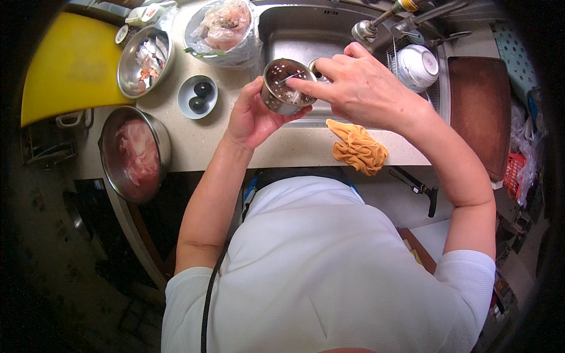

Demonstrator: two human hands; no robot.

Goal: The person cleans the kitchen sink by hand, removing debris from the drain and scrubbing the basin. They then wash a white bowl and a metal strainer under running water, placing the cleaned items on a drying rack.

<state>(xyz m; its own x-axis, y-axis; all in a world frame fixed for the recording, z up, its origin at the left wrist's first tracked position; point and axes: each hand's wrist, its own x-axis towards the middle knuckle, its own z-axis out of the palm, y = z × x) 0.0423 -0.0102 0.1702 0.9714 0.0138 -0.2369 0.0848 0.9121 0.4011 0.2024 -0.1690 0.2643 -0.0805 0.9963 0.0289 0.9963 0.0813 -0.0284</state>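
Observation:
My left hand (260, 117) holds a small perforated metal cup (287, 106) from below and the left side, its mouth tilted up towards me. A thin, light-coloured strip or wire lies across the inside of the cup. My right hand (362, 84) is over the cup's right side, its index finger reaching into the mouth. Behind the right fingers is a small round metal piece (316, 68), partly hidden; whether the fingers grip it cannot be told. Below the hands, a crumpled orange cloth (359, 150) lies on the counter's front edge.
A steel sink (300, 26) with a faucet (365, 31) lies beyond the hands. Leftward stand a bowl with two dark eggs (197, 97), metal bowls of fish (121, 66) and raw meat (165, 145), and a bagged bowl (190, 31). White bowls (415, 66) and a brown board (479, 114) are rightward.

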